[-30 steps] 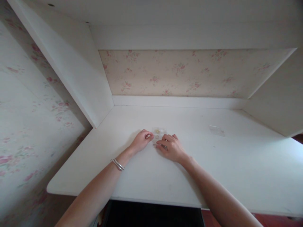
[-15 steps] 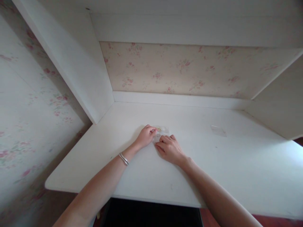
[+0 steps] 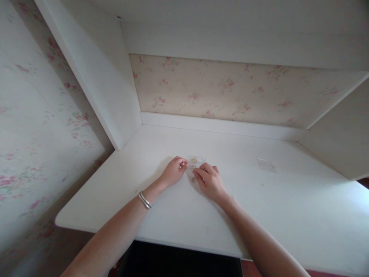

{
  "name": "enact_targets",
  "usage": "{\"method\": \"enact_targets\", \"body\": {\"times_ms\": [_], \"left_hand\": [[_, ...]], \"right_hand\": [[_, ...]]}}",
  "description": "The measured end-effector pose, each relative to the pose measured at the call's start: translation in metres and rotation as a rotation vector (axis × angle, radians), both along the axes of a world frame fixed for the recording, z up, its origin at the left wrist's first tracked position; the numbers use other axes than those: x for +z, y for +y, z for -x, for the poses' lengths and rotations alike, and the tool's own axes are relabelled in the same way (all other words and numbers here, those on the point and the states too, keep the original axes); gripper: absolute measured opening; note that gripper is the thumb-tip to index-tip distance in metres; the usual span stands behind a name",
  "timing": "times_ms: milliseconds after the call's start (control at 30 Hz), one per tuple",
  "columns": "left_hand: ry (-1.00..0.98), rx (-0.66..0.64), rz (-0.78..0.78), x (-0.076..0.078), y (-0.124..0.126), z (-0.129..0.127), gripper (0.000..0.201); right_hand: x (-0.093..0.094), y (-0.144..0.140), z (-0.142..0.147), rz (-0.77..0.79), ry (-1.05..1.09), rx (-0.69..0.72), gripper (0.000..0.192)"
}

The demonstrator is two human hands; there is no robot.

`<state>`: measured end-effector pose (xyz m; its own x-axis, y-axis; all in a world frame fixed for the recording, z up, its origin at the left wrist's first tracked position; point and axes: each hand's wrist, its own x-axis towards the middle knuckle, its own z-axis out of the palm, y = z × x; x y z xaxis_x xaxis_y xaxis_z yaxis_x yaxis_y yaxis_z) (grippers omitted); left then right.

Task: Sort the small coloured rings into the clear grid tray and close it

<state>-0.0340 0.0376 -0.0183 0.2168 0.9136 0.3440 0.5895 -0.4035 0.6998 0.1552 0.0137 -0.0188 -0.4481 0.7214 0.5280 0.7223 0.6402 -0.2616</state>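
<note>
A small clear plastic piece [image 3: 197,159], box or bag I cannot tell, lies on the white desktop with something tiny and yellowish showing in it. My left hand [image 3: 173,171] is at its left edge, thumb and index fingertips pressed together; what they pinch, if anything, is too small to make out. My right hand [image 3: 211,181] rests just in front and to the right, fingers bent and thumb drawn in towards them, covering part of the area. Below its thumb shows a small round pale brownish spot [image 3: 193,179], too blurred to name.
A flat clear plastic piece [image 3: 266,165] lies to the right on the desktop [image 3: 178,223]. White side panels [image 3: 115,84] and an overhead shelf [image 3: 230,42] enclose the desk, with floral wallpaper [image 3: 207,90] behind. Something black [image 3: 178,261] is below the front edge.
My left hand has drawn slightly left and down from over the clear plastic piece. My right hand has shifted a little right, its thumb lifting, and the small round spot now shows. The view has tilted slightly.
</note>
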Motion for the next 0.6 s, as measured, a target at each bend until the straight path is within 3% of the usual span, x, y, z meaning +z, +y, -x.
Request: {"method": "enact_targets", "body": {"times_ms": [67,200,333,600], "left_hand": [[0.037,-0.018,0.015,-0.001,-0.002,-0.002,0.022],[0.160,-0.174,0.077,0.000,-0.009,-0.006,0.018],[0.265,-0.247,0.075,0.002,-0.017,-0.008,0.019],[0.365,-0.257,0.051,0.003,-0.021,-0.009,0.018]], "right_hand": [[-0.002,0.007,-0.006,-0.003,0.082,-0.096,0.020],[-0.006,0.018,-0.013,0.019,0.164,-0.198,0.018],[-0.010,0.027,-0.008,0.016,0.188,-0.194,0.019],[-0.011,0.032,-0.010,0.027,0.174,-0.176,0.020]]}}
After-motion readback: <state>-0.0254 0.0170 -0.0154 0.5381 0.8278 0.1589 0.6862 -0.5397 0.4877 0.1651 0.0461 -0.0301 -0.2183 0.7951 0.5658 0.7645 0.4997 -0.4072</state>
